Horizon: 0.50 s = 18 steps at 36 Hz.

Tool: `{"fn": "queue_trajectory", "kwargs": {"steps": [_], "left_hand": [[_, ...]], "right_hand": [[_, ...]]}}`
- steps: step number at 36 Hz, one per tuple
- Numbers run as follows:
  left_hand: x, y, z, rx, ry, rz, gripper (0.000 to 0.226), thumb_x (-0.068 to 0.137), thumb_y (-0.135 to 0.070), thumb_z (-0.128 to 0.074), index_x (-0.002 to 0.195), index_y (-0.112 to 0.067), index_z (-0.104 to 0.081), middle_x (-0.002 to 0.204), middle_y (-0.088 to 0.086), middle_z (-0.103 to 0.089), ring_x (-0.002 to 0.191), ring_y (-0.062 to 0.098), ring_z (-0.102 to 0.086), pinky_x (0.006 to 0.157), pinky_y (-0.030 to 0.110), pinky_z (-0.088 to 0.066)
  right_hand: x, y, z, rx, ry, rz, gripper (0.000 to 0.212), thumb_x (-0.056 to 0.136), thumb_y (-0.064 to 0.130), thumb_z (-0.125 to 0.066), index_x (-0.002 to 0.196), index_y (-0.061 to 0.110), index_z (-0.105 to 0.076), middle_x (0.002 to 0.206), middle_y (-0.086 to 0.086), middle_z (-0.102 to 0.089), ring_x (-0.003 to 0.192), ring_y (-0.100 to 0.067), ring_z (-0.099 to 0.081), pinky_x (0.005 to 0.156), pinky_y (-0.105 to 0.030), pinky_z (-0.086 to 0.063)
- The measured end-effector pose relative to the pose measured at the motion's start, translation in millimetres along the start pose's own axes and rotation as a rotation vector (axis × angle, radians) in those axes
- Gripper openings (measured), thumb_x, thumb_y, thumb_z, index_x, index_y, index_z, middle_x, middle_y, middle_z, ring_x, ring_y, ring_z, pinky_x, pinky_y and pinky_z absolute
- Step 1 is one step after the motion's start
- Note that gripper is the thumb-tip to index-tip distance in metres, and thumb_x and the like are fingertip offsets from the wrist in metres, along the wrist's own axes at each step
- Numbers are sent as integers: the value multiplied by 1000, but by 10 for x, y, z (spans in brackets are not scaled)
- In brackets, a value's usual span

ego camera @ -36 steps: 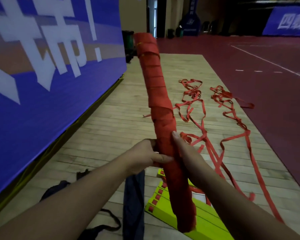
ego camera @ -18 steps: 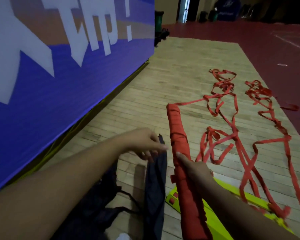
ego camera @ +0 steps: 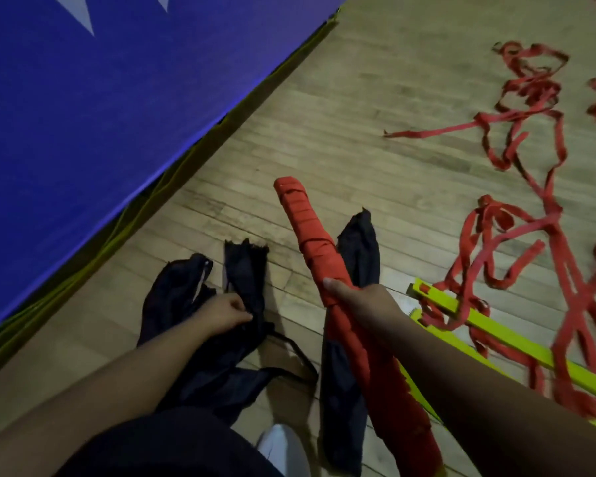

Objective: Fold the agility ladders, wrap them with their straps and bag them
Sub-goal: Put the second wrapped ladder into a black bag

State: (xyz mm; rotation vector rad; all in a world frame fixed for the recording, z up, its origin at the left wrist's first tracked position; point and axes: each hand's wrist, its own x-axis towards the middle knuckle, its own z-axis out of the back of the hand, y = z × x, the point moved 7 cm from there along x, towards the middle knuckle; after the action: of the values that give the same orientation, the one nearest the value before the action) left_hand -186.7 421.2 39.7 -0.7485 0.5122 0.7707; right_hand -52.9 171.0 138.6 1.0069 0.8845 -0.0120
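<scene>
A folded agility ladder wrapped in red strap point(ego camera: 310, 242) forms a long bundle, slanting up and away from me. My right hand point(ego camera: 362, 301) grips it near the middle. My left hand point(ego camera: 226, 313) reaches down to the floor and pinches the fabric of a dark drawstring bag point(ego camera: 200, 342). A second dark bag point(ego camera: 358, 249) lies on the floor behind the bundle. To the right, yellow-green ladder rungs point(ego camera: 489, 335) lie stacked with loose red straps point(ego camera: 530, 235) tangled across the wood floor.
A large blue padded banner wall point(ego camera: 100, 115) runs along the left edge of the floor. My white shoe point(ego camera: 283, 449) shows at the bottom, beside my dark-trousered knee. Bare wood floor point(ego camera: 341, 139) stretches ahead.
My view has dropped toward the floor. My left hand let go of the bundle and moved down to the dark bag. My right hand lowered the wrapped bundle, still gripping it.
</scene>
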Motion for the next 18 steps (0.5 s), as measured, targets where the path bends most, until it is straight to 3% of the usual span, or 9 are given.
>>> {"fn": "queue_trajectory", "kwargs": {"steps": [3,6,8,12,18], "left_hand": [[202,275,-404,159,109,38,74,87,-49,-72,148,-21,-42,156,9,-28,139,30,-38,108,33,-39],[352,463,-545,116,12,85,83,90,-45,-70,155,-19,-25,155,16,-24,137,36,-39,108,40,-40],[450,499,-557,69,-111,84,69,95,-35,-66,151,-11,-32,146,19,-38,129,35,-46,102,39,-44],[488,374,-426,69,-279,-12,25,97,-10,-59,122,-6,-61,119,18,-63,103,30,-61,83,35,-51],[226,-87,59,-190,-449,-107,6,100,-13,-55,105,-14,-57,100,9,-62,84,22,-56,68,31,-41]], "right_hand": [[145,-162,-146,-31,32,-74,53,88,41,-75,93,-12,-69,50,-7,-67,39,-17,-65,35,-16,-42],[216,-251,-237,-30,40,-122,56,85,45,-77,94,-10,-69,67,-15,-74,54,-26,-72,44,-24,-53],[265,-302,-246,-34,26,-140,56,85,46,-77,94,-9,-69,64,-13,-73,51,-25,-71,43,-23,-52],[278,-276,-124,-86,-15,-126,45,91,38,-72,76,-2,-60,35,2,-56,28,-8,-55,29,-13,-34],[183,-151,72,-69,-72,-96,47,89,47,-73,79,1,-62,37,5,-57,30,-6,-56,30,-12,-34]]}}
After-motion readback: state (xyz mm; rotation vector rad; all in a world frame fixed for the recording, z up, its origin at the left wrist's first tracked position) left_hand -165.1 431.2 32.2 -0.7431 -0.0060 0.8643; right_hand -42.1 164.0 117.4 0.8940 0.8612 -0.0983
